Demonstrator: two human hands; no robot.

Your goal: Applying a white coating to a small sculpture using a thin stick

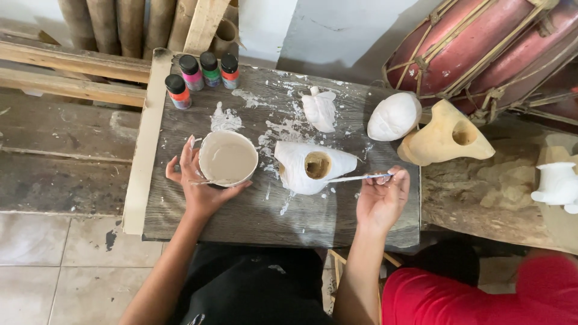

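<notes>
White-coated carving [313, 167] lies on the counter [180, 138] between both hands; left hand [201, 186] cups the paint bowl [227, 159] close, right hand [380, 198] pinches the brush [355, 178], steadying its tip against the carving.

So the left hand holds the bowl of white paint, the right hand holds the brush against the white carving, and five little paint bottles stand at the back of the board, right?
Not quite: the head view shows four paint bottles, not five. The left hand does hold the bowl, and the right hand holds the brush against the white carving.
</notes>
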